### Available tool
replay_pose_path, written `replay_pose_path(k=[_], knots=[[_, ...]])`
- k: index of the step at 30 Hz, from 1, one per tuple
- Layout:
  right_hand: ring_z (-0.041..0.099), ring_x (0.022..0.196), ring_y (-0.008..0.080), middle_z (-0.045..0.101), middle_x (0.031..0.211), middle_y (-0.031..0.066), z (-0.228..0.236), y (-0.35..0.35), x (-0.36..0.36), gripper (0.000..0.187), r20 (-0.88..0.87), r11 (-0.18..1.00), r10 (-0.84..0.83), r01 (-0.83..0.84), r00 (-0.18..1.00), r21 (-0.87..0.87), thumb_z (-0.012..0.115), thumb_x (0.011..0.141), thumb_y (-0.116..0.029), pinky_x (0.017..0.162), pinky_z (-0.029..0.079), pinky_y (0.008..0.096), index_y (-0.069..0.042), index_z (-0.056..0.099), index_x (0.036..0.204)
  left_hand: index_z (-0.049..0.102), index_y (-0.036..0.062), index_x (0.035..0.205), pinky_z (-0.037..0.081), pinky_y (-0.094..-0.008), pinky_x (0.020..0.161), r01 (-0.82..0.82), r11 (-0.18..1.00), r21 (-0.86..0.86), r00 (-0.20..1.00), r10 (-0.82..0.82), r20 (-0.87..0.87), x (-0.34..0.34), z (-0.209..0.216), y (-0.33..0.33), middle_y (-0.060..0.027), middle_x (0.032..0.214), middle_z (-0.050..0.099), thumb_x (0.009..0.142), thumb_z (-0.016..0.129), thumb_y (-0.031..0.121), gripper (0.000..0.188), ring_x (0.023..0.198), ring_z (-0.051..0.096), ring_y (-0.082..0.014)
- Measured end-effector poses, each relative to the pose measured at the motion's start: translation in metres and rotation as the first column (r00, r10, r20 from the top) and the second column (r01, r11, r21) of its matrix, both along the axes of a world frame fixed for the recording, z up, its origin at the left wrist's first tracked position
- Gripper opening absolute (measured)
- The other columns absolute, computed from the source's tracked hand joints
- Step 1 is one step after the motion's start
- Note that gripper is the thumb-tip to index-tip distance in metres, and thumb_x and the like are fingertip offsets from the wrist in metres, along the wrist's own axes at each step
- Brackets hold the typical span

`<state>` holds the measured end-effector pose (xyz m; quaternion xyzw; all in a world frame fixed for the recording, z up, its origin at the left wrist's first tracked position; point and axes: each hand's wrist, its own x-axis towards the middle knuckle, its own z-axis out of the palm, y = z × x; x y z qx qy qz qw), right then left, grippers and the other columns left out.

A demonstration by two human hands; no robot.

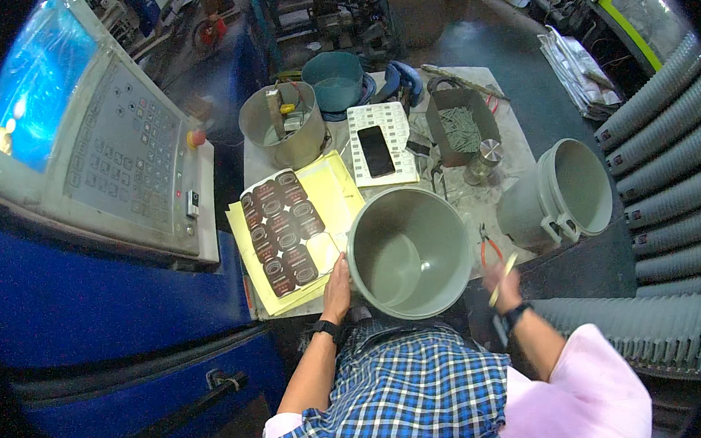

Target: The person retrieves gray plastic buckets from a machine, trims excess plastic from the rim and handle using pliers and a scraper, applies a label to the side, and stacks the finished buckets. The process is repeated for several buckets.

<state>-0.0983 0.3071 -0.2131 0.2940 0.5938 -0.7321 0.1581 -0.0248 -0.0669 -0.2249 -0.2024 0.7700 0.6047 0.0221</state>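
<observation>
A grey-green plastic bucket point(409, 251) stands in front of me at the table's near edge, its mouth facing up and its inside bare. My left hand point(337, 289) lies along the bucket's outer left wall, fingers straight. Right of the bucket, my right hand point(504, 286), a little blurred, is closed on a thin pale-yellow strip point(502, 279); its exact kind is unclear. Orange-handled pliers point(491, 247) lie just beyond that hand. To the left rests a sheet of dark brown labels point(284, 234) with one pale gap, on top of yellow sheets point(333, 183).
Farther back on the table point(487, 126) are a grey bucket point(266, 135) with tools, a teal bucket point(333, 80), a phone point(376, 151) and a bin of grey parts point(460, 128). Nested buckets point(579, 189) lie tilted at right, beside long bucket stacks point(667, 161). A machine control panel point(119, 155) borders the left.
</observation>
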Motion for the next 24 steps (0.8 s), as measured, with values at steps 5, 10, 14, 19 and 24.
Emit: replay_pose_path(k=[5,10,14,19,24], knots=[[0.055,0.087,0.016,0.06,0.099,0.005,-0.025,-0.05,0.046,0.027,0.049,0.91,0.394,-0.397,0.918,0.118,0.042,0.094,-0.016,0.075,0.047,0.0295,-0.002,0.053,0.113,0.029,0.0064,0.14,0.022,-0.0352,0.109,0.052,0.995,-0.089,0.998,-0.05,0.031,0.003,-0.01,0.006,-0.0172,0.143,0.03,0.097,0.026,0.038,0.053,0.134,0.027,-0.0298],[0.055,0.099,0.017,0.059,0.11,0.0045,-0.008,-0.073,0.022,0.03,-0.138,0.966,0.243,-0.253,0.96,-0.057,0.039,0.096,-0.015,0.088,0.042,0.029,-0.002,0.048,0.121,0.021,0.0005,0.141,0.016,-0.0354,0.111,0.157,0.987,0.034,0.977,-0.151,-0.151,-0.009,0.021,0.023,-0.0187,0.147,0.02,0.096,0.036,0.033,0.058,0.137,0.017,-0.0286],[0.057,0.088,0.0171,0.06,0.101,0.0049,-0.002,-0.056,-0.007,0.029,-0.166,0.975,0.049,-0.083,0.985,-0.208,0.043,0.095,-0.023,0.077,0.045,0.0308,-0.001,0.054,0.112,0.033,-0.0026,0.136,0.022,-0.0378,0.109,0.147,0.959,-0.241,0.966,-0.192,-0.173,0.005,0.089,0.045,-0.0219,0.144,0.027,0.093,0.046,0.027,0.054,0.134,0.026,-0.032],[0.052,0.065,0.0164,0.057,0.077,0.0061,-0.03,-0.048,-0.076,0.029,0.009,0.978,0.175,-0.174,0.985,0.111,0.047,0.094,-0.027,0.055,0.04,0.0367,0.001,0.056,0.095,0.04,-0.0012,0.132,0.027,-0.0379,0.106,0.193,0.962,-0.191,0.971,-0.216,-0.108,-0.015,0.106,0.049,-0.0214,0.135,0.039,0.088,0.054,0.027,0.054,0.127,0.035,-0.0328],[0.052,0.073,0.0161,0.059,0.078,0.0055,-0.073,-0.066,-0.054,0.034,-0.087,0.904,0.278,-0.23,0.957,0.361,0.051,0.091,-0.032,0.064,0.042,0.0326,0.002,0.058,0.096,0.032,0.0005,0.138,0.024,-0.0363,0.107,0.043,0.992,0.122,0.985,-0.063,0.163,-0.017,0.044,0.055,-0.0193,0.14,0.034,0.086,0.056,0.025,0.062,0.131,0.03,-0.0292]])
